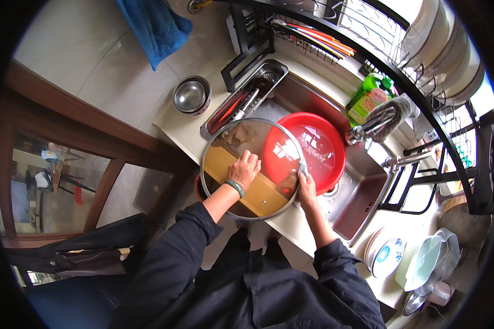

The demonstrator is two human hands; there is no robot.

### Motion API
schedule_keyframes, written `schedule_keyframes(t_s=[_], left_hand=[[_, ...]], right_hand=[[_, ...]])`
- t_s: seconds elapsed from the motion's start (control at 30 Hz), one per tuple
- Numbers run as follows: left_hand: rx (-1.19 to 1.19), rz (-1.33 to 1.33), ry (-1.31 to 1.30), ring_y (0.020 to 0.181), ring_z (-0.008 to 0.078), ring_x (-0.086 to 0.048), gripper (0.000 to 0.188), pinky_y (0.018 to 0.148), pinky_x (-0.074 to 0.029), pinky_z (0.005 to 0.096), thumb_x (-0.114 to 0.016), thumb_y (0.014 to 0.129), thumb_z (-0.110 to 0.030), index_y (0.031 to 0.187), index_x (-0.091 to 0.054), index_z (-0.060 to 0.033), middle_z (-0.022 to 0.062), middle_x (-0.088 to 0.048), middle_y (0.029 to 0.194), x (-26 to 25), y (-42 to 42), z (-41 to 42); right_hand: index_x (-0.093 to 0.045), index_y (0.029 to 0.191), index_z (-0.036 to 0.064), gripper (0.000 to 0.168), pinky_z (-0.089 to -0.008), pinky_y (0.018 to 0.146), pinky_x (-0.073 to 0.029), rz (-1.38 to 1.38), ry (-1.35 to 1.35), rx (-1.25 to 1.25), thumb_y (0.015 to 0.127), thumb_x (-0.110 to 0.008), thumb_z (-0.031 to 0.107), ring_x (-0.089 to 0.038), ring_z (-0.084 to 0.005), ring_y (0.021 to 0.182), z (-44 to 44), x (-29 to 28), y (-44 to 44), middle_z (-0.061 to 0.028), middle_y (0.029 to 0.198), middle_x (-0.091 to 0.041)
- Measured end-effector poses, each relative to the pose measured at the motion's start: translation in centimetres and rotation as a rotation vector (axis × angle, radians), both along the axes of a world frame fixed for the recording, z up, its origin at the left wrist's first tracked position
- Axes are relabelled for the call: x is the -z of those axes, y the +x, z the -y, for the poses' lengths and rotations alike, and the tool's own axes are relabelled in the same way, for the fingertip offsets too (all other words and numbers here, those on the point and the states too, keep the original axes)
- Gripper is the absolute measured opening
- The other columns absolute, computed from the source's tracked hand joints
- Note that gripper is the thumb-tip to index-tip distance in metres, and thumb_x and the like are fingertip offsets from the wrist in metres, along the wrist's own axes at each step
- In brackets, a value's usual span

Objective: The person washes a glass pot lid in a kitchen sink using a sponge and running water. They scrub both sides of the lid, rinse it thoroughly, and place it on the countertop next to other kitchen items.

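Observation:
A round, clear glass pot lid [271,131] with a metal rim is held tilted over the sink's front edge. At the lid's middle, my left hand [243,167] has its fingers curled, apparently around the knob, which they hide. My right hand [307,187] is at the lid's right rim, its fingers closed on a small grey pad or cloth [302,165] that touches the rim. Part of my right fingers is hidden. Behind the lid, a red plastic basin [338,154] of cloudy water stands in the stainless steel sink [360,197].
Nested metal bowls [190,98] sit on the left counter, by a narrow steel tray [267,80] with utensils. A detergent bottle [366,98] and faucet [356,135] stand behind the basin. A black dish rack [444,135] arches overhead. Stacked plates [389,257] lie at right.

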State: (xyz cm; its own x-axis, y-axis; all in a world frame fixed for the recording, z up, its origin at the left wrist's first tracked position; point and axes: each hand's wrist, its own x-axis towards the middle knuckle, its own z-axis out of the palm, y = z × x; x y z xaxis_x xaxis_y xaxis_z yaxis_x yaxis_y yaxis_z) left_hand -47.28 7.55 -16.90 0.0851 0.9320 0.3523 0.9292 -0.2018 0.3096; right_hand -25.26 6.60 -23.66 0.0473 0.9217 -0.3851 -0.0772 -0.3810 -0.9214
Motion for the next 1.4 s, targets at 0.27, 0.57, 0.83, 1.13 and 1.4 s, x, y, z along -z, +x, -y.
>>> schedule_keyframes(t_s=[0.27, 0.57, 0.83, 1.13, 1.4], left_hand=[[-0.024, 0.033, -0.016, 0.063, 0.0288, -0.056, 0.013, 0.053, -0.047, 0.0403, -0.06, 0.079, -0.021, 0.079, -0.05, -0.0129, 0.0064, -0.048, 0.082, -0.5, 1.3, 0.8], [-0.042, -0.063, 0.034, 0.067, 0.0261, -0.056, 0.014, 0.054, -0.046, 0.0381, -0.061, 0.076, -0.02, 0.077, -0.05, -0.0123, 0.0056, -0.048, 0.08, -0.7, 0.9, 0.2], [-0.041, -0.043, 0.065, 0.069, 0.0243, -0.055, 0.015, 0.056, -0.046, 0.0366, -0.062, 0.073, -0.019, 0.074, -0.05, -0.0117, 0.0056, -0.047, 0.077, 0.3, 0.8, 0.1], [-0.008, 0.025, 0.052, 0.067, 0.0252, -0.055, 0.013, 0.054, -0.045, 0.0374, -0.063, 0.072, -0.014, 0.071, -0.05, -0.0103, 0.0061, -0.048, 0.075, -0.1, 0.8, -0.1], [-0.023, -0.034, 0.009, 0.07, 0.0251, -0.056, 0.014, 0.056, -0.047, 0.0374, -0.062, 0.073, -0.017, 0.072, -0.05, -0.0109, 0.0066, -0.047, 0.077, -0.2, 0.9, -0.3]], right_hand=[[-0.054, 0.09, -0.001, 0.028, -0.032, 0.049, -0.046, 0.116, -0.006, -0.184, 0.086, -0.05, 0.027, -0.056, -0.0178, 0.056, -8.7, -2.5, -0.3, -0.0094, 0.069, -0.056], [-0.058, 0.089, 0.002, 0.031, -0.0347, 0.066, -0.046, 0.403, 0.141, -0.473, 0.082, -0.057, 0.032, -0.06, -0.0218, 0.071, -15.9, -2.8, -4.0, -0.0135, 0.075, -0.062], [-0.053, 0.097, -0.002, 0.039, -0.0421, 0.073, -0.043, 0.54, 0.235, -0.176, 0.086, -0.046, 0.035, -0.058, -0.0375, 0.081, -8.2, -0.1, -0.8, -0.0244, 0.085, -0.059], [-0.053, 0.111, -0.001, 0.031, -0.0289, 0.074, -0.045, 0.218, 0.101, -0.094, 0.091, -0.044, 0.021, -0.054, -0.013, 0.083, -1.7, -1.1, 0.8, -0.0071, 0.09, -0.059], [-0.055, 0.092, -0.002, 0.036, -0.0409, 0.069, -0.045, 0.495, 0.194, -0.438, 0.088, -0.046, 0.033, -0.061, -0.03, 0.075, -14.9, -2.9, -3.3, -0.0189, 0.074, -0.061]])
